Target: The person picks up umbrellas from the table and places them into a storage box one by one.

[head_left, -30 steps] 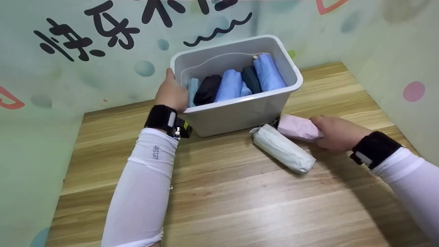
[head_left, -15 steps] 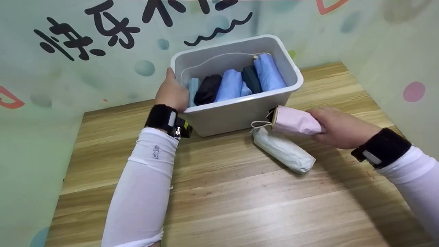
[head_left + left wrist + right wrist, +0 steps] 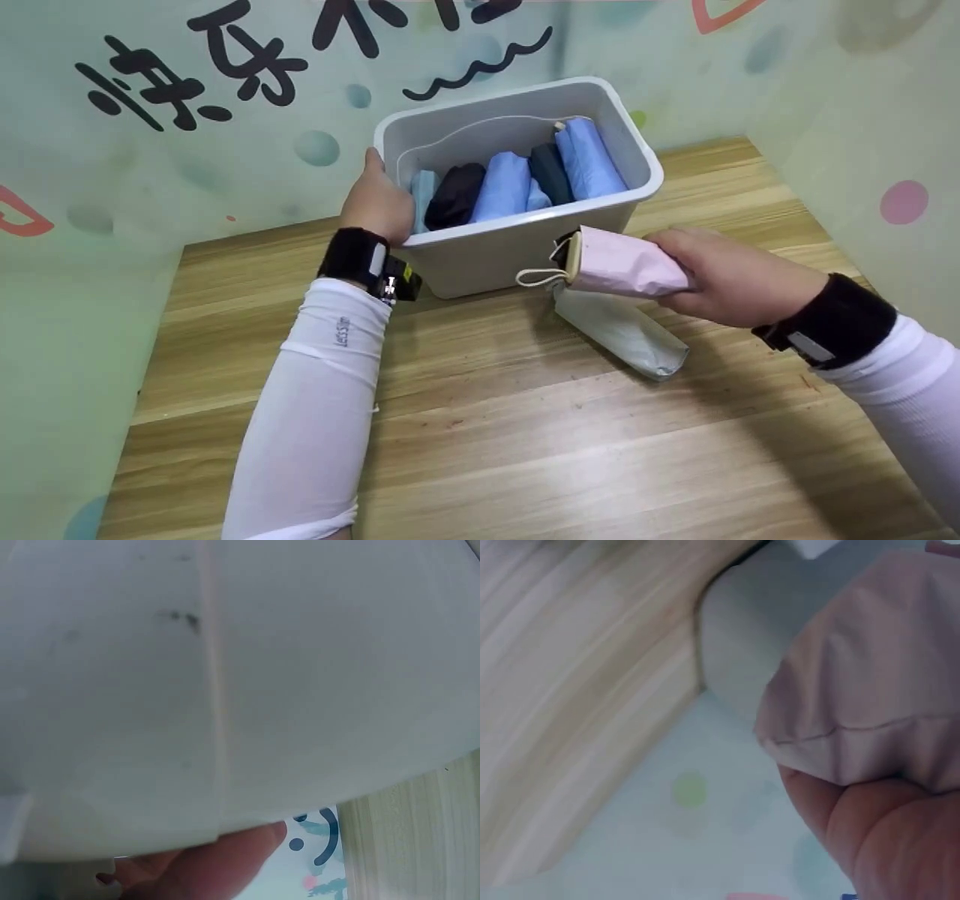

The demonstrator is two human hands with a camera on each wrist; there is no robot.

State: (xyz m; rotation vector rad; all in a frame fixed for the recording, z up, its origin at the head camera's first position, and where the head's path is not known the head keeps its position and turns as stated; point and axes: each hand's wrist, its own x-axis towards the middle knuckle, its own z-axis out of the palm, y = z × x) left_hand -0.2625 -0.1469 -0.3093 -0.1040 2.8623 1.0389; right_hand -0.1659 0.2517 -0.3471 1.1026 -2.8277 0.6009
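My right hand [image 3: 742, 277] grips a pink folding umbrella [image 3: 626, 262] by one end, above the table. Its pale handle and cord loop point left, close in front of a light grey bin [image 3: 495, 262]. In the right wrist view, fingers wrap the gathered pink cloth [image 3: 870, 682]. Below it, partly covered in the head view, a whitish folding umbrella [image 3: 626, 337] lies on the table. My left hand [image 3: 379, 199] holds the bin's left end at the rim. The bin wall [image 3: 300, 690] fills most of the left wrist view, hiding much of that hand.
Inside the bin stand several folded umbrellas: a light teal one [image 3: 424, 196], a black one [image 3: 455, 196], blue ones [image 3: 501, 187] and a dark green one [image 3: 551, 172]. The wooden table [image 3: 480, 450] meets printed walls [image 3: 262, 172] at the back and sides.
My right hand has lifted the pink umbrella off the table and carried it left, over the end of the whitish one. The left hand and bin have stayed put.
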